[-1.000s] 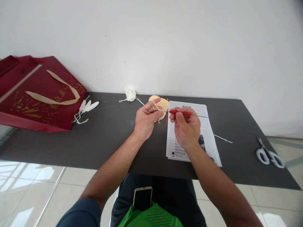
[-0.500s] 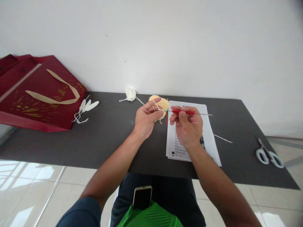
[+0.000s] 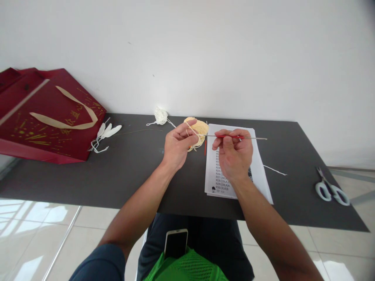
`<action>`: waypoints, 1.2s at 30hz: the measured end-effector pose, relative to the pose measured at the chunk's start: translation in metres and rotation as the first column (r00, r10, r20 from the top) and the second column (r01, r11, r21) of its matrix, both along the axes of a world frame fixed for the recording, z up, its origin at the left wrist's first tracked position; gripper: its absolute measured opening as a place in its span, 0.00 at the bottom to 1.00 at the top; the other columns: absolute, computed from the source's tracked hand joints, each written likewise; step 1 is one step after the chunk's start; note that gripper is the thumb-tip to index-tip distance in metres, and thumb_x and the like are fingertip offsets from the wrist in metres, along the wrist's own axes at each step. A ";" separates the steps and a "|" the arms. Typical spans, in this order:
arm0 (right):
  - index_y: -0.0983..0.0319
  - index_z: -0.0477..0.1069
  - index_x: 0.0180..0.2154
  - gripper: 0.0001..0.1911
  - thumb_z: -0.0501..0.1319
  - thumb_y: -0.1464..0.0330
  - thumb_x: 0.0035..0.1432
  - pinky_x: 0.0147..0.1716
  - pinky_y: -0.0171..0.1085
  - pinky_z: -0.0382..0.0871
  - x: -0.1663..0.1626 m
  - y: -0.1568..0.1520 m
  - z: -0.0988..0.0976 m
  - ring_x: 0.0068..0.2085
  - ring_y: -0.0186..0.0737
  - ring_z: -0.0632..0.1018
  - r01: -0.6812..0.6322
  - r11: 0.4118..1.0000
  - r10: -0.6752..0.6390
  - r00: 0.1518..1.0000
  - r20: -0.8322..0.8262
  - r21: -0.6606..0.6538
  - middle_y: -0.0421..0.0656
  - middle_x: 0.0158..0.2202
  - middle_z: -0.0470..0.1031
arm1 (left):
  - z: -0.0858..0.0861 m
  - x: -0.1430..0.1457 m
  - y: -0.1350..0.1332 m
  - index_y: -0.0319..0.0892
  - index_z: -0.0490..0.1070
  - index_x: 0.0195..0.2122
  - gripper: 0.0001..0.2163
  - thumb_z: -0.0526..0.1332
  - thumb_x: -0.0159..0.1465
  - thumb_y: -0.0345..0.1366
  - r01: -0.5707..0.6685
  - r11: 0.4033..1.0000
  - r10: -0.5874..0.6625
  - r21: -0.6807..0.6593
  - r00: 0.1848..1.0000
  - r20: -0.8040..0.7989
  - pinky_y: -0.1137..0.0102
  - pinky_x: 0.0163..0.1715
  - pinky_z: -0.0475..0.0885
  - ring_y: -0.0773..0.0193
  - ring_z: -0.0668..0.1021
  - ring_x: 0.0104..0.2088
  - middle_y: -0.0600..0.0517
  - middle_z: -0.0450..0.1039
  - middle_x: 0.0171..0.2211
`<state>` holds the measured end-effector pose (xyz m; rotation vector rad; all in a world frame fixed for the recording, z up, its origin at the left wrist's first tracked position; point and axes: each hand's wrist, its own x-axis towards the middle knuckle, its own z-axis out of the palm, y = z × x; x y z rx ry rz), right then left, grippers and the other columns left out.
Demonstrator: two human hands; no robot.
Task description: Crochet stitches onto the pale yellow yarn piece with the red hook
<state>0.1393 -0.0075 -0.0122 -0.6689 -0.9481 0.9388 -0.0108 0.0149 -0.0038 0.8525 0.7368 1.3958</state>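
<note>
Between thumb and fingers, my left hand [image 3: 178, 147] pinches cream yarn [image 3: 192, 128], a strand of which runs taut over the index finger. My right hand [image 3: 236, 154] grips a crochet hook [image 3: 231, 137] by its red middle, metal shaft pointing left. The hook's tip reaches the yarn at my left fingertips; how the loop sits on it is too small to make out. Behind my left hand lies a ball of cream yarn [image 3: 202, 127]. Under my right hand are printed sheets [image 3: 212, 171] with rows of pattern text, partly covered by the hand.
A white yarn ball [image 3: 161, 116] sits near the wall. White crocheted pieces [image 3: 107, 131] lie beside a dark red gift bag [image 3: 55, 117] on the left. Scissors [image 3: 331, 189] rest at the table's right end. A thin red stick [image 3: 205, 148] lies left of the sheets. A phone [image 3: 175, 243] is on my lap.
The hook has slid slightly right with my right hand and its handle has turned a little. My left hand has shifted slightly left, and the yarn over its finger is tauter.
</note>
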 end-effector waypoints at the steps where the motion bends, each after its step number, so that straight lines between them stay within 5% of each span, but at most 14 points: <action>1: 0.54 0.64 0.40 0.14 0.69 0.61 0.61 0.26 0.34 0.74 0.000 0.000 0.000 0.26 0.31 0.79 0.000 1.000 0.000 1.000 0.007 0.002 0.35 0.37 0.84 | -0.001 0.000 0.000 0.44 0.81 0.47 0.22 0.73 0.50 0.27 0.000 1.000 0.000 0.012 1.000 -0.007 0.73 0.31 0.70 0.72 0.75 0.26 0.57 0.77 0.27; 17: 0.53 0.61 0.39 0.16 0.69 0.58 0.61 0.22 0.33 0.69 0.004 -0.001 0.002 0.22 0.30 0.73 -0.022 1.000 0.021 0.995 0.095 0.003 0.34 0.33 0.82 | 0.002 -0.014 0.004 0.42 0.83 0.40 0.16 0.69 0.50 0.26 0.136 0.987 -0.111 0.092 0.965 -0.236 0.72 0.26 0.63 0.71 0.71 0.23 0.55 0.75 0.24; 28: 0.54 0.61 0.38 0.19 0.70 0.56 0.60 0.21 0.33 0.69 0.005 -0.002 0.003 0.20 0.29 0.72 -0.045 0.997 0.048 0.996 0.069 -0.056 0.34 0.33 0.83 | 0.001 -0.020 0.006 0.41 0.83 0.38 0.14 0.68 0.49 0.25 0.236 0.967 -0.207 0.092 0.946 -0.248 0.71 0.26 0.63 0.69 0.72 0.24 0.53 0.75 0.25; 36: 0.55 0.61 0.38 0.18 0.70 0.59 0.60 0.19 0.33 0.65 0.005 -0.002 0.002 0.20 0.29 0.73 -0.038 0.993 0.042 0.999 0.034 -0.115 0.35 0.33 0.84 | 0.004 -0.022 0.006 0.42 0.83 0.39 0.14 0.68 0.51 0.25 0.230 0.955 -0.154 0.186 0.924 -0.350 0.71 0.26 0.62 0.69 0.70 0.24 0.54 0.73 0.24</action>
